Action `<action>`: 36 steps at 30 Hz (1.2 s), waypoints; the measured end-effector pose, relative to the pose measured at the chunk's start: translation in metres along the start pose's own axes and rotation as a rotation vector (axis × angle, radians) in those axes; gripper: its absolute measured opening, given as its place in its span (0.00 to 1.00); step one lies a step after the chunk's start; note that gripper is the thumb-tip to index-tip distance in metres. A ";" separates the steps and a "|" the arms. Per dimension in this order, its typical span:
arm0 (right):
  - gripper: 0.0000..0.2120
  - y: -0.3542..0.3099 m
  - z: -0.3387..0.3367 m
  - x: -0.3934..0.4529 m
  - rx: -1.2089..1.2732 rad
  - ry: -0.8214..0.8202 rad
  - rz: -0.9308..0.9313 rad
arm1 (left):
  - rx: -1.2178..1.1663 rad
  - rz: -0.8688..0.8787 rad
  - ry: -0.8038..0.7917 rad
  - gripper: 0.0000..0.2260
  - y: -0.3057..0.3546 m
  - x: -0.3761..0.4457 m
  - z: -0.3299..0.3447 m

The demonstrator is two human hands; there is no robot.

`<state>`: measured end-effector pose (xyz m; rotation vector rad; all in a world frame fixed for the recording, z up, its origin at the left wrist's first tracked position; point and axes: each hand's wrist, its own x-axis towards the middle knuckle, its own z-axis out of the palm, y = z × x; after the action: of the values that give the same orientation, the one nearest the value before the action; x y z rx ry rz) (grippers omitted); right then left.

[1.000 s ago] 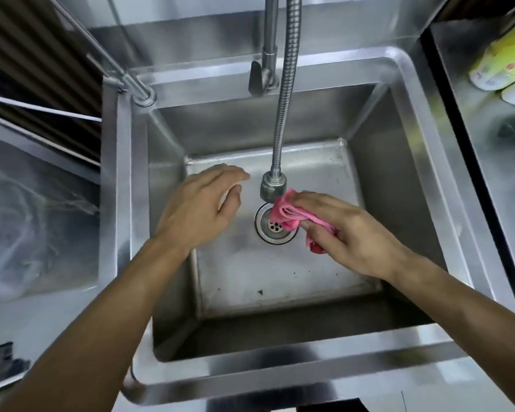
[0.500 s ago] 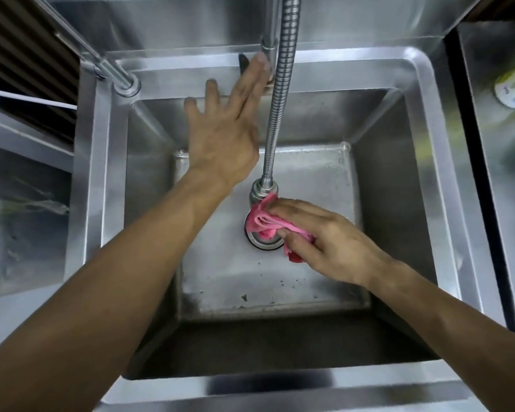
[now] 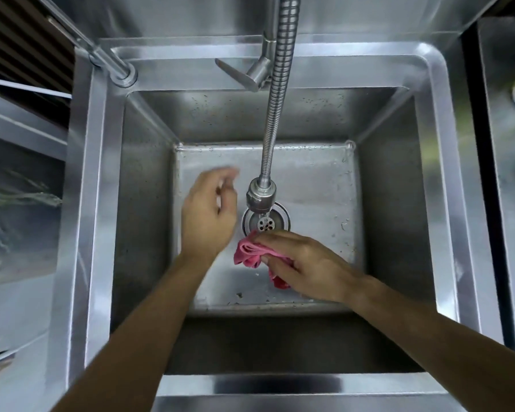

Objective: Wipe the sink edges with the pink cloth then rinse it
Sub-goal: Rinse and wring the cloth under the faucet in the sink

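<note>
My right hand grips the pink cloth low in the sink, fingers and thumb curled round its bunched folds, which stick out to the left of my knuckles with a tail showing under my palm. The cloth hangs just this side of the drain. My left hand hovers beside it, to the left of the spray head; it is blurred, so I think the fingers are loosely curled and holding nothing. A thin stream of water seems to fall from the spray head onto the drain. Farther back, the flexible hose rises past the tap lever at the sink's rear edge.
</note>
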<state>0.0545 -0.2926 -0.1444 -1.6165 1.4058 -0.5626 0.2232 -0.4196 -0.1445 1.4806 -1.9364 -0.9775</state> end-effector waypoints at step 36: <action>0.08 0.030 0.057 0.055 0.128 0.414 0.450 | -0.082 -0.505 -0.138 0.17 -0.018 -0.038 0.072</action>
<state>0.0975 -0.3244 -0.2095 -1.0648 1.9259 -0.7230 0.1902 -0.3688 -0.2014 1.9446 -1.6125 -1.3858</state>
